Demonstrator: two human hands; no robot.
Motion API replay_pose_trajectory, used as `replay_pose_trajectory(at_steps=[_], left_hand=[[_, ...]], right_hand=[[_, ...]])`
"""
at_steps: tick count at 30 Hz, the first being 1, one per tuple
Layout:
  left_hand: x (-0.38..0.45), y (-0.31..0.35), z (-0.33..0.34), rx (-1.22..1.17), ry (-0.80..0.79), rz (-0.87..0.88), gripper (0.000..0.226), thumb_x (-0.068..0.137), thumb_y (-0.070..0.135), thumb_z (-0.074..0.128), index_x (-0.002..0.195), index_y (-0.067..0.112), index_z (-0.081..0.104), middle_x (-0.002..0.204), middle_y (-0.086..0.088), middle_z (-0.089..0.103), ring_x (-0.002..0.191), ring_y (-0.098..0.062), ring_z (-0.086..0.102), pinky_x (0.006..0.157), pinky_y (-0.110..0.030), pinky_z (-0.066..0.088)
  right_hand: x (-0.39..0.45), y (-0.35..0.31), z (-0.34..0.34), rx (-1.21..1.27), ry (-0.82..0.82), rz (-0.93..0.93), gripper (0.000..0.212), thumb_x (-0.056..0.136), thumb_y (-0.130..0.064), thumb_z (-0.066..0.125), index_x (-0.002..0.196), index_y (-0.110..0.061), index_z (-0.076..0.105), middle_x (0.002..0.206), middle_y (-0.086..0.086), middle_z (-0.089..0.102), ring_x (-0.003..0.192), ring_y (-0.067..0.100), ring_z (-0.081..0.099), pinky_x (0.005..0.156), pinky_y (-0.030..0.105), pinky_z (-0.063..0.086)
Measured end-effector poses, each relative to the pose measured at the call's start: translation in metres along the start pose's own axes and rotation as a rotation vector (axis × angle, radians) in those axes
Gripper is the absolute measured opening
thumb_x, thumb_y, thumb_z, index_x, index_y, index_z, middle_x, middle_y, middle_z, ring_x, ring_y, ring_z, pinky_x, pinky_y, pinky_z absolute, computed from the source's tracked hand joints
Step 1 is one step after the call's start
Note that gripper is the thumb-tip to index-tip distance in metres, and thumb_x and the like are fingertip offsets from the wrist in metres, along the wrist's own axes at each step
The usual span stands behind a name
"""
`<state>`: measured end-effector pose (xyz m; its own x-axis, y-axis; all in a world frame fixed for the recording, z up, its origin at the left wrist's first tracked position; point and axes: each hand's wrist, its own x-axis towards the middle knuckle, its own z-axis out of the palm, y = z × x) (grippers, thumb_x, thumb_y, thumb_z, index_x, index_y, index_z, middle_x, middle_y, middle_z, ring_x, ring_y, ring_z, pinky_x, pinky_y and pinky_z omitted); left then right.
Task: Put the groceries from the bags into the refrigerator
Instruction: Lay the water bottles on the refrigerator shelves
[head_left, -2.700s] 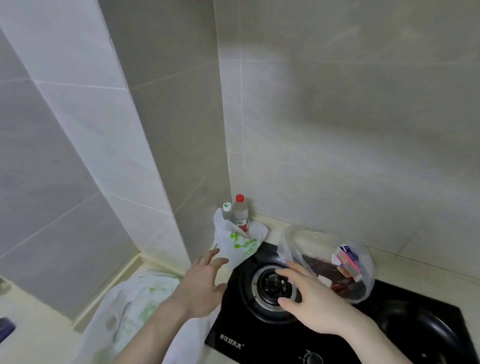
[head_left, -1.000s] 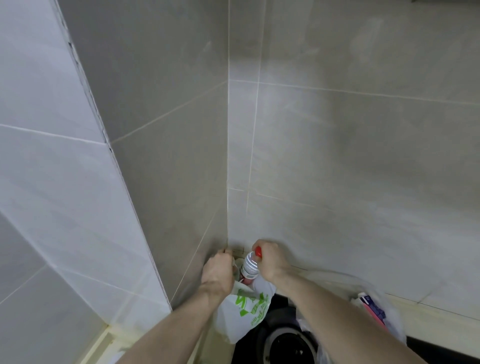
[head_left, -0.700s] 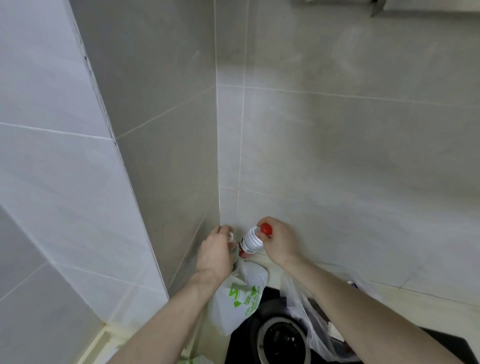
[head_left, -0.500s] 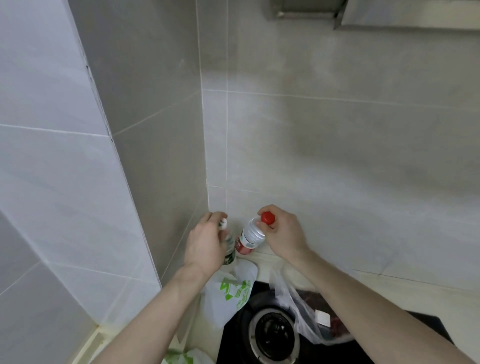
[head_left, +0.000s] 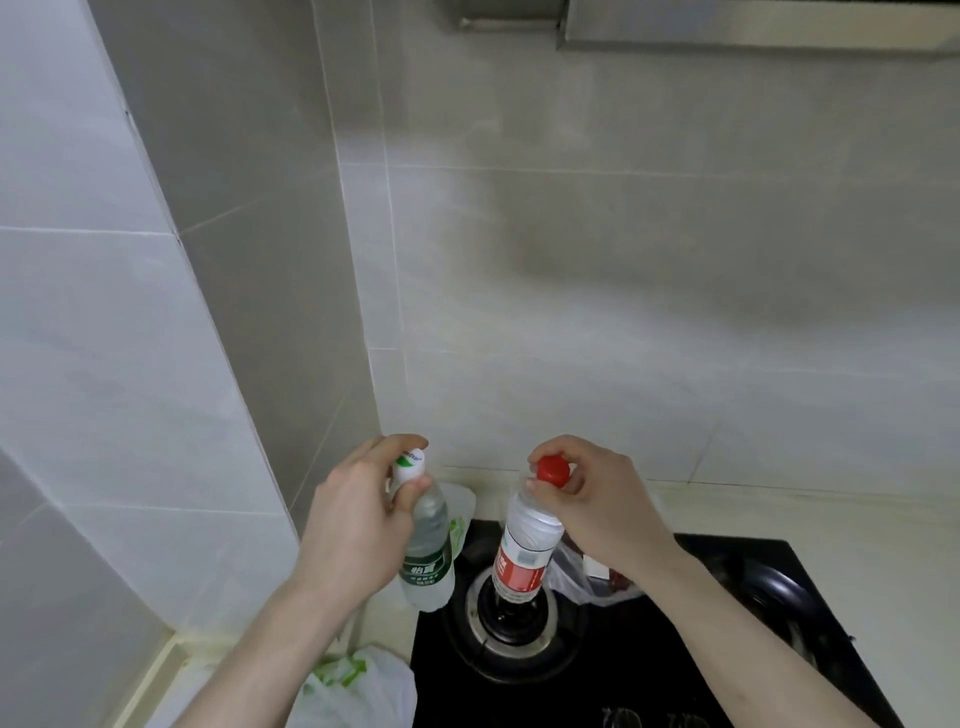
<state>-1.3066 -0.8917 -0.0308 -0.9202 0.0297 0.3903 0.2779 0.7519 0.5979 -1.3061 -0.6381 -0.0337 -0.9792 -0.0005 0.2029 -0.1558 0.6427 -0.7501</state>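
My left hand (head_left: 353, 525) grips the neck of a clear water bottle with a white cap and green label (head_left: 428, 551), held up above the counter. My right hand (head_left: 597, 499) pinches the red cap of a second clear bottle with a red label (head_left: 524, 545), which hangs over the left burner. A white bag with green print (head_left: 460, 512) sits behind the bottles in the corner. Another white and green bag (head_left: 358, 686) lies on the counter at the bottom. A clear plastic bag with red contents (head_left: 597, 579) rests on the stove behind my right wrist.
A black gas stove (head_left: 649, 660) fills the lower right, with a left burner (head_left: 511, 629) and a right burner (head_left: 779, 587). Tiled walls meet in a corner directly ahead. A steel range hood edge (head_left: 727, 26) shows at the top. The refrigerator is not in view.
Both hands went from reaching toward the bag to gripping the two bottles, then lifted them out of the corner bag and drew them apart and toward me.
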Motion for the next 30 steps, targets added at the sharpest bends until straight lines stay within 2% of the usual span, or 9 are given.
replay_pose_trajectory(at_steps=[4,12,14,17,18,21,25,27,30], left_hand=[[-0.018,0.009,0.003,-0.038,-0.057,-0.022,0.03,0.092,0.029,0.071,0.119,0.04,0.065,0.115,0.023,0.064,0.093,-0.008,0.067,0.084,-0.037,0.056],[-0.041,0.037,0.021,-0.095,-0.176,-0.009,0.028,0.093,0.027,0.071,0.116,0.041,0.065,0.113,0.026,0.063,0.091,-0.006,0.068,0.08,-0.03,0.053],[-0.044,0.048,0.029,-0.095,-0.198,0.034,0.028,0.093,0.028,0.071,0.118,0.039,0.065,0.113,0.026,0.063,0.099,-0.005,0.065,0.082,-0.024,0.052],[-0.05,0.073,0.042,-0.086,-0.241,0.089,0.028,0.093,0.027,0.071,0.118,0.039,0.065,0.113,0.025,0.063,0.098,-0.004,0.062,0.085,-0.006,0.039],[-0.053,0.083,0.047,-0.112,-0.262,0.105,0.028,0.093,0.026,0.072,0.117,0.04,0.065,0.111,0.026,0.063,0.097,-0.003,0.062,0.087,-0.006,0.039],[-0.063,0.117,0.065,-0.197,-0.325,0.14,0.03,0.092,0.025,0.073,0.115,0.042,0.065,0.108,0.03,0.061,0.096,0.001,0.062,0.081,-0.029,0.055],[-0.088,0.174,0.098,-0.243,-0.396,0.222,0.031,0.09,0.024,0.073,0.113,0.044,0.065,0.109,0.027,0.063,0.081,-0.002,0.065,0.074,-0.023,0.051],[-0.102,0.204,0.116,-0.287,-0.465,0.259,0.031,0.09,0.021,0.073,0.111,0.044,0.066,0.108,0.028,0.064,0.088,-0.002,0.066,0.077,-0.018,0.051],[-0.122,0.249,0.143,-0.344,-0.558,0.295,0.032,0.09,0.025,0.074,0.113,0.045,0.066,0.112,0.021,0.067,0.095,-0.001,0.066,0.083,-0.03,0.056]], right_hand=[[-0.034,0.006,-0.008,0.004,-0.001,0.058,0.019,0.084,-0.029,0.081,0.095,-0.04,0.07,0.091,-0.025,0.072,0.068,0.001,0.062,0.067,0.016,0.044],[-0.094,0.025,-0.037,0.029,0.039,0.128,0.018,0.086,-0.021,0.08,0.091,-0.036,0.071,0.085,-0.026,0.068,0.076,-0.003,0.059,0.072,0.007,0.041],[-0.11,0.033,-0.047,0.048,0.076,0.157,0.019,0.084,-0.024,0.081,0.091,-0.039,0.07,0.085,-0.021,0.071,0.073,0.0,0.06,0.07,0.011,0.043],[-0.136,0.047,-0.067,0.073,0.15,0.212,0.021,0.082,-0.028,0.081,0.093,-0.042,0.07,0.08,-0.008,0.071,0.066,0.008,0.058,0.068,0.022,0.05],[-0.146,0.051,-0.076,0.076,0.167,0.225,0.021,0.082,-0.027,0.081,0.094,-0.041,0.07,0.079,-0.006,0.07,0.067,0.011,0.058,0.069,0.024,0.051],[-0.176,0.062,-0.105,0.063,0.221,0.254,0.023,0.082,-0.025,0.08,0.094,-0.042,0.07,0.081,-0.009,0.07,0.068,0.011,0.059,0.069,0.021,0.05],[-0.229,0.083,-0.15,0.031,0.307,0.33,0.024,0.081,-0.025,0.081,0.091,-0.043,0.07,0.085,-0.016,0.072,0.072,0.007,0.062,0.07,0.014,0.048],[-0.26,0.091,-0.175,0.023,0.347,0.362,0.024,0.082,-0.024,0.081,0.09,-0.044,0.07,0.082,-0.017,0.071,0.07,0.006,0.061,0.067,0.013,0.046],[-0.308,0.103,-0.211,0.0,0.44,0.422,0.025,0.082,-0.021,0.081,0.087,-0.043,0.07,0.075,-0.021,0.068,0.065,0.005,0.059,0.063,0.012,0.043]])
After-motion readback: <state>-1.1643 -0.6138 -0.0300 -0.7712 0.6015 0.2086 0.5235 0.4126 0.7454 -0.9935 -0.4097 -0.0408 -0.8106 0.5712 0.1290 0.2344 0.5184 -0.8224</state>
